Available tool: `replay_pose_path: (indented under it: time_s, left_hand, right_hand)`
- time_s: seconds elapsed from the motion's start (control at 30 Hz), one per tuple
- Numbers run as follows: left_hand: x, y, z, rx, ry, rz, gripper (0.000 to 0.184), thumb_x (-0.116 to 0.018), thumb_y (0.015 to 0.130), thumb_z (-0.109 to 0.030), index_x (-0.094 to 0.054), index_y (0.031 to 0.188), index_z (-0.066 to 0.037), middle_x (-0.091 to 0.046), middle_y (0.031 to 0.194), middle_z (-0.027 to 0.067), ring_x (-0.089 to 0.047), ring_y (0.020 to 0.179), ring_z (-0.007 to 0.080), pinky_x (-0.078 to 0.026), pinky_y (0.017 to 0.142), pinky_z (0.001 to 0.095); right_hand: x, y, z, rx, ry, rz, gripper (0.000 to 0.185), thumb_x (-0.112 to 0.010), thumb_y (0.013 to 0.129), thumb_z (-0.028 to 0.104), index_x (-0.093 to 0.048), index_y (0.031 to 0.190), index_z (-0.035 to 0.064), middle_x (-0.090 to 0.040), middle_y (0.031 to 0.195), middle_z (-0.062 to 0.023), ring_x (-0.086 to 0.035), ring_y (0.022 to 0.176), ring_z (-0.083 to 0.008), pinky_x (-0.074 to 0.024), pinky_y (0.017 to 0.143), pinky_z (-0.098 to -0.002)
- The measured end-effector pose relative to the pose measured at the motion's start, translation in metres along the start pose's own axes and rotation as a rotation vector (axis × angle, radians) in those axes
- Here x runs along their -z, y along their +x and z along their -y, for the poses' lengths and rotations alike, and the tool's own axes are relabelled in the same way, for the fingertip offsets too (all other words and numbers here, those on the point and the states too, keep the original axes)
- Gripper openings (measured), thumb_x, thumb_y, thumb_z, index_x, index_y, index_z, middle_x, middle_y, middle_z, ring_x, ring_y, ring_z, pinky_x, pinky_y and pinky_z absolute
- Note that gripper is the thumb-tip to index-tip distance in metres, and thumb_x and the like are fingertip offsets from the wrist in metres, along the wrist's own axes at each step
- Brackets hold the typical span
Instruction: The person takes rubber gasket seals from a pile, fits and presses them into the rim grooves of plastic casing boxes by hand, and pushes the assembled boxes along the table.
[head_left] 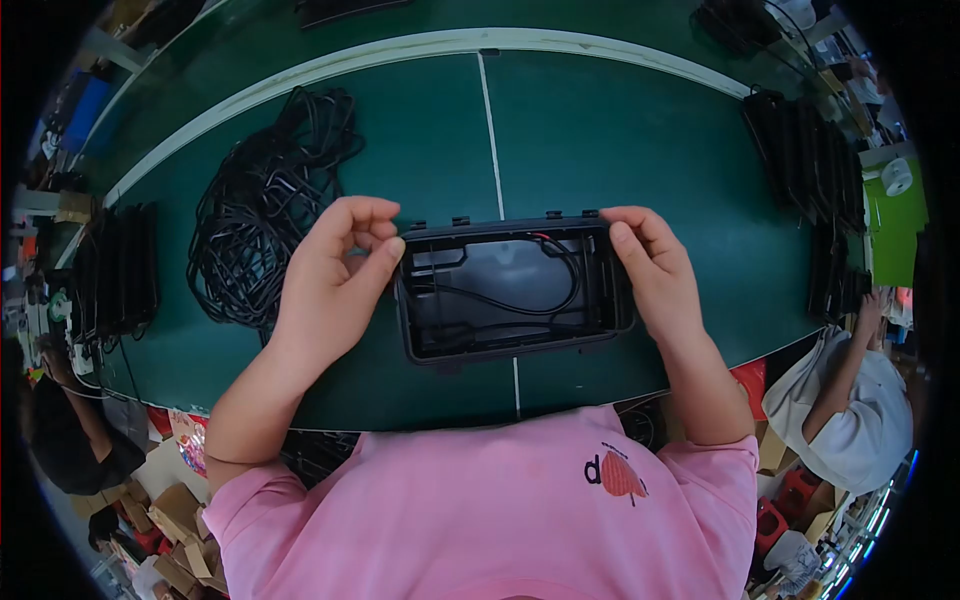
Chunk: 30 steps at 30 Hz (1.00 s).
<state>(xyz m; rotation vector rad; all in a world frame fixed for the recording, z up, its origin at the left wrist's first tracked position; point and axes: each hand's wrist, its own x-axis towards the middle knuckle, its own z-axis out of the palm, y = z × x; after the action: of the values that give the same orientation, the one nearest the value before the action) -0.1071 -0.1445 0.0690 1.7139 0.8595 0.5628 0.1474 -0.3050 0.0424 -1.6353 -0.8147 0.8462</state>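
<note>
A black rectangular plastic box [525, 351] is held over the green table, its open side facing me. Small hinge or latch tabs stick up along its far edge. Inside runs a black cable [500, 307], looped toward the right wall, with a short reddish bit near the top. My left hand [340, 275] grips the far left corner, thumb on the rim and fingers curled. On the far right corner, my right hand [655, 265] has its thumb against the rim and its fingers behind the edge. The undersides of the fingers are partly hidden.
A tangled heap of black cables [265, 215] lies left of the box. Rows of black items stand at the table's left end [115, 270] and right end [805, 160]. Other people sit at both sides, one in a white shirt [845, 410]. Cardboard boxes [180, 515] sit lower left.
</note>
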Motion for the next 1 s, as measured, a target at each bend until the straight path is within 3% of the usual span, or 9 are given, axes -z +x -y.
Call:
replay_pose_path:
  time_s: [0.03, 0.07, 0.13, 0.17, 0.23, 0.3, 0.33, 0.67, 1.0]
  left_hand:
    - [-0.001, -0.002, -0.002, -0.192, 0.200, -0.047, 0.019, -0.062, 0.091, 0.001, -0.061, 0.110, -0.004, -0.057, 0.107, 0.0069, -0.054, 0.088, 0.0090, -0.044, 0.074, 0.0200]
    - [0.003, -0.004, -0.008, -0.414, 0.448, -0.037, 0.020, -0.067, 0.086, -0.002, -0.063, 0.105, -0.005, -0.052, 0.114, 0.0126, -0.055, 0.096, 0.0212, -0.047, 0.079, 0.0311]
    - [0.007, -0.010, -0.025, -0.774, 0.763, 0.078, 0.025, -0.078, 0.076, -0.017, -0.064, 0.092, -0.004, -0.055, 0.106, 0.0125, -0.054, 0.098, 0.0326, -0.048, 0.082, 0.0421]
    - [0.004, -0.014, -0.025, -0.867, 0.847, 0.130, 0.040, -0.075, 0.071, -0.040, -0.064, 0.079, -0.002, -0.057, 0.109, 0.0144, -0.053, 0.102, 0.0354, -0.048, 0.088, 0.0473]
    - [0.000, -0.020, -0.024, -0.924, 0.905, 0.199, 0.052, -0.069, 0.066, -0.053, -0.063, 0.075, -0.002, -0.058, 0.112, 0.0171, -0.053, 0.106, 0.0358, -0.048, 0.092, 0.0487]
    - [0.000, -0.021, -0.022, -0.923, 0.928, 0.235, 0.056, -0.068, 0.062, -0.056, -0.061, 0.073, -0.001, -0.057, 0.114, 0.0182, -0.052, 0.110, 0.0363, -0.046, 0.097, 0.0512]
    - [0.001, -0.021, -0.024, -0.889, 0.923, 0.286, 0.056, -0.069, 0.062, -0.056, -0.060, 0.072, -0.001, -0.056, 0.114, 0.0181, -0.051, 0.111, 0.0365, -0.045, 0.096, 0.0514]
    - [0.016, -0.019, -0.025, -0.699, 0.645, 0.485, 0.053, -0.076, 0.067, -0.052, -0.056, 0.078, -0.005, -0.055, 0.113, 0.0147, -0.049, 0.113, 0.0379, -0.039, 0.094, 0.0485]
    - [0.022, -0.022, -0.019, -0.679, 0.515, 0.530, 0.043, -0.084, 0.069, -0.037, -0.057, 0.087, -0.008, -0.057, 0.110, 0.0116, -0.052, 0.109, 0.0354, -0.040, 0.090, 0.0460]
  right_hand:
    - [0.007, -0.002, 0.004, -0.061, 0.068, 0.040, 0.021, -0.056, 0.101, 0.017, -0.062, 0.117, 0.0045, -0.056, 0.086, 0.0051, -0.049, 0.079, -0.0029, -0.0421, 0.073, -0.0185]
    - [0.014, -0.005, 0.007, -0.125, 0.134, 0.078, 0.022, -0.055, 0.101, 0.017, -0.062, 0.118, 0.0050, -0.055, 0.086, 0.0054, -0.049, 0.080, -0.0029, -0.0422, 0.073, -0.0190]
    - [0.025, -0.011, 0.007, -0.084, 0.106, 0.077, 0.022, -0.055, 0.100, 0.011, -0.062, 0.119, 0.0057, -0.055, 0.089, 0.0015, -0.050, 0.083, -0.0056, -0.0434, 0.075, -0.0221]
    - [0.031, -0.014, 0.010, 0.096, -0.093, 0.112, 0.024, -0.054, 0.094, 0.004, -0.064, 0.116, 0.0062, -0.055, 0.097, -0.0033, -0.052, 0.084, -0.0097, -0.0442, 0.075, -0.0245]
    - [0.037, -0.023, 0.020, 0.275, -0.302, 0.141, 0.029, -0.054, 0.089, -0.003, -0.065, 0.114, 0.0067, -0.055, 0.105, -0.0081, -0.053, 0.086, -0.0137, -0.0449, 0.075, -0.0268]
    - [0.043, -0.032, 0.031, 0.407, -0.604, 0.309, 0.042, -0.045, 0.074, -0.016, -0.066, 0.105, 0.0042, -0.046, 0.124, -0.0134, -0.049, 0.089, -0.0190, -0.0424, 0.076, -0.0288]
    - [0.043, -0.035, 0.035, 0.408, -0.665, 0.304, 0.041, -0.050, 0.068, -0.014, -0.068, 0.098, 0.0065, -0.045, 0.131, -0.0194, -0.055, 0.092, -0.0260, -0.0471, 0.074, -0.0338]
    - [0.046, -0.036, 0.024, 0.497, -0.544, 0.349, 0.030, -0.048, 0.071, -0.015, -0.065, 0.089, 0.0024, -0.049, 0.131, -0.0176, -0.056, 0.098, -0.0253, -0.0466, 0.077, -0.0337]
    - [0.037, -0.024, 0.024, 0.504, -0.548, 0.249, 0.043, -0.047, 0.072, -0.017, -0.065, 0.106, 0.0018, -0.056, 0.117, -0.0138, -0.058, 0.085, -0.0197, -0.0485, 0.073, -0.0296]
